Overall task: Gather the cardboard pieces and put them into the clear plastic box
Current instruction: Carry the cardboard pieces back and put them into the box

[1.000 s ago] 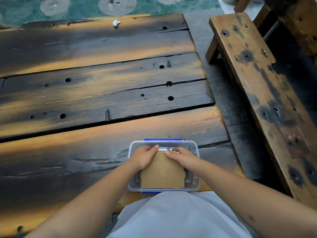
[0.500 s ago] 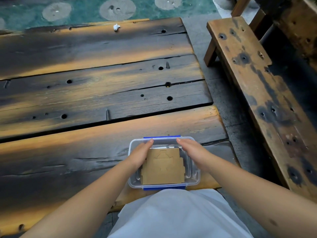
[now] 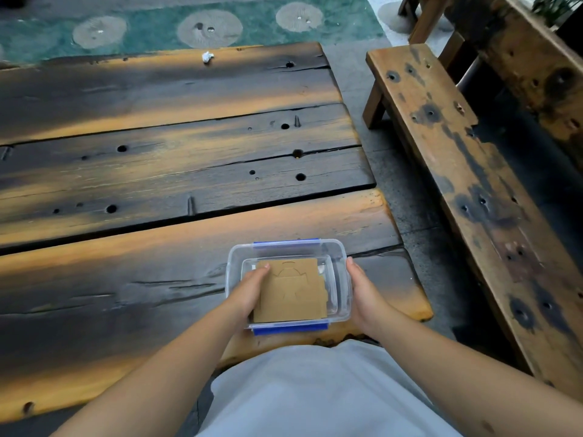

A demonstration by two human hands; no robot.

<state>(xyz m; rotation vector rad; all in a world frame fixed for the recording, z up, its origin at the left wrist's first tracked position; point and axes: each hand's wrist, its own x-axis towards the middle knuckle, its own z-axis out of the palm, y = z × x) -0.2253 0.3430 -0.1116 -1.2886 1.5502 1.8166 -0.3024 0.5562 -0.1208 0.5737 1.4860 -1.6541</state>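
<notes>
A clear plastic box (image 3: pixel 342 257) with blue clips stands at the near edge of the wooden table (image 3: pixel 157 171). Flat brown cardboard pieces (image 3: pixel 295 293) lie stacked inside it, with cut outlines on the top sheet. My left hand (image 3: pixel 250 290) reaches into the box on its left side, fingers resting on the left edge of the cardboard. My right hand (image 3: pixel 362 291) lies against the outside of the box's right wall, fingers along the rim.
A small white crumpled scrap (image 3: pixel 207 56) lies at the table's far edge. A wooden bench (image 3: pixel 457 171) runs along the right, with a strip of grey floor between it and the table. A green patterned floor (image 3: pixel 252 29) lies beyond the table.
Both hands came off the top of the cardboard. The right hand moved out to the box's right outer wall; the left slid to the cardboard's left edge. The cardboard settled flat in the box.
</notes>
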